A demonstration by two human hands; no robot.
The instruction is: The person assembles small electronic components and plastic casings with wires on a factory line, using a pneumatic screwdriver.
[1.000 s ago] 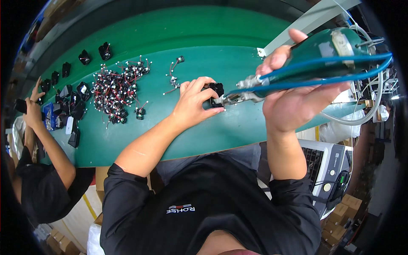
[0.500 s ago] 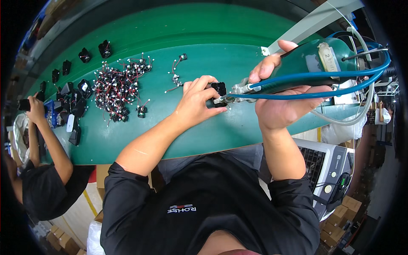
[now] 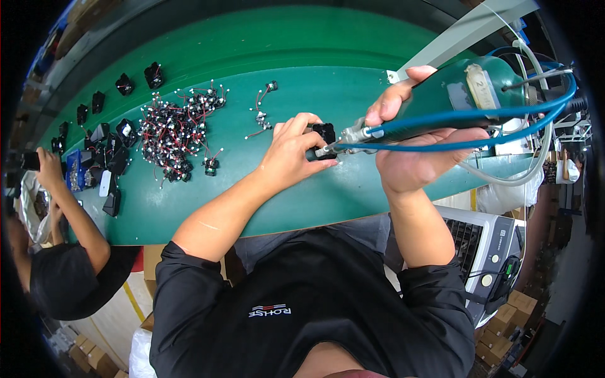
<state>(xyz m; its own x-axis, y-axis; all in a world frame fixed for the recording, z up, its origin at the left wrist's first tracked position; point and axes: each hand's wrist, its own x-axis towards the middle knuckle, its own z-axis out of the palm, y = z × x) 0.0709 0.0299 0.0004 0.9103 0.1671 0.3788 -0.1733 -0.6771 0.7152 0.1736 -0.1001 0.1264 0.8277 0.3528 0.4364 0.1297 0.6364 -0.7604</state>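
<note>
My left hand point(image 3: 288, 148) is closed around a small black plastic housing point(image 3: 325, 131), pressing it down on the green bench top. In my right hand point(image 3: 408, 162) lies a green power screwdriver point(image 3: 441, 88), held on its side with the thumb over the top and the palm beneath. A blue hose point(image 3: 466, 145) runs along the tool. Its metal nose point(image 3: 354, 135) points left, and the tip meets the housing next to my left fingertips. What lies under the tip is too small to make out.
Left of my arm lies a heap of small black parts with red wires point(image 3: 173, 135). Several black housings point(image 3: 113, 151) lie further left, with a blue bin point(image 3: 75, 170). A co-worker's arm point(image 3: 82, 211) reaches over the bench's left end. A white bracket point(image 3: 460, 41) rises behind the screwdriver.
The screwdriver and my right hand have shifted slightly to the left and down. My left hand and the housing have barely moved. The co-worker's hands have moved at the left.
</note>
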